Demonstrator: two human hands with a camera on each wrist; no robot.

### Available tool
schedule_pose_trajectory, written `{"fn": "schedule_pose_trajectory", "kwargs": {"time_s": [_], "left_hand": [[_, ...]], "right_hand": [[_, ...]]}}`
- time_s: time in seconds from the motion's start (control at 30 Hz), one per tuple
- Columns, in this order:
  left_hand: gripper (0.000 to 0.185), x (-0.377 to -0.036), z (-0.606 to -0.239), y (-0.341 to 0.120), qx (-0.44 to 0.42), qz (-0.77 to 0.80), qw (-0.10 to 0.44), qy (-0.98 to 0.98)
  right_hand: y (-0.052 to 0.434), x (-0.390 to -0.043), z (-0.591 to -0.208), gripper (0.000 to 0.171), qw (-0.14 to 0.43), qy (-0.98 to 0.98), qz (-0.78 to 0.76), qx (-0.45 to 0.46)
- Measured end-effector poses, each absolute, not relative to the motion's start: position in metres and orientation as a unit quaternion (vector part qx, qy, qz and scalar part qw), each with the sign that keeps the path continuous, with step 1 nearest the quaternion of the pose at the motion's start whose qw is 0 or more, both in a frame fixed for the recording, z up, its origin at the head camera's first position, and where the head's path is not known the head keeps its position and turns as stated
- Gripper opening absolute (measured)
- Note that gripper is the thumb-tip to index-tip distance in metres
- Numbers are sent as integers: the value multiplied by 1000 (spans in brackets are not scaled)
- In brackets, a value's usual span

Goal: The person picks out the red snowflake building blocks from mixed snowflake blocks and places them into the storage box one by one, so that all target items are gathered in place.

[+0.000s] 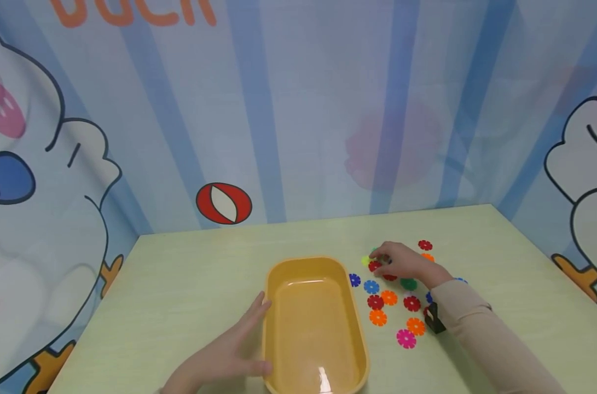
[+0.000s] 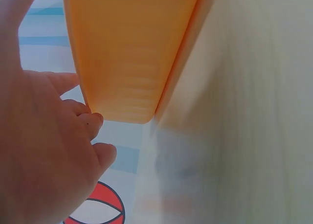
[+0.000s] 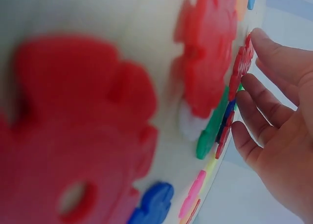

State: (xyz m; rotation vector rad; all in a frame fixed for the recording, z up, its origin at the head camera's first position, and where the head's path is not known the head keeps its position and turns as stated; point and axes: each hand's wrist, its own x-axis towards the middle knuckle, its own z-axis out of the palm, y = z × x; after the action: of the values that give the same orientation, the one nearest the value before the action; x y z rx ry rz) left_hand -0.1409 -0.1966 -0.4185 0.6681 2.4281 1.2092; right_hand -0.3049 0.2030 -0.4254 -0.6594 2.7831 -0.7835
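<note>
The left hand (image 1: 226, 353) lies flat with straight fingers against the left wall of the orange oblong plastic tray (image 1: 314, 267), which sits mid-bench on the pale green bench (image 1: 180, 284). The right hand (image 1: 401, 261) reaches among scattered flower-shaped plastic discs (image 1: 389, 298) right of the tray, fingertips on a red flower-shaped disc (image 1: 375, 266) (its grip not yet closed, fingers only loosely bent around it)
</note>
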Motion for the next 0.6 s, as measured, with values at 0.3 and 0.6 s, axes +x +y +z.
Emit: {"fn": "schedule_pose_trajectory", "kwargs": {"time_s": [0.3, 0.6], "left_hand": [[112, -139, -421, -197, 259, 413, 158, 859], [115, -139, -424, -197, 262, 406, 153, 862]], "right_hand": [[201, -309, -427, 32, 94, 940, -239, -226], [197, -310, -426, 33, 108, 947, -235, -188]]}}
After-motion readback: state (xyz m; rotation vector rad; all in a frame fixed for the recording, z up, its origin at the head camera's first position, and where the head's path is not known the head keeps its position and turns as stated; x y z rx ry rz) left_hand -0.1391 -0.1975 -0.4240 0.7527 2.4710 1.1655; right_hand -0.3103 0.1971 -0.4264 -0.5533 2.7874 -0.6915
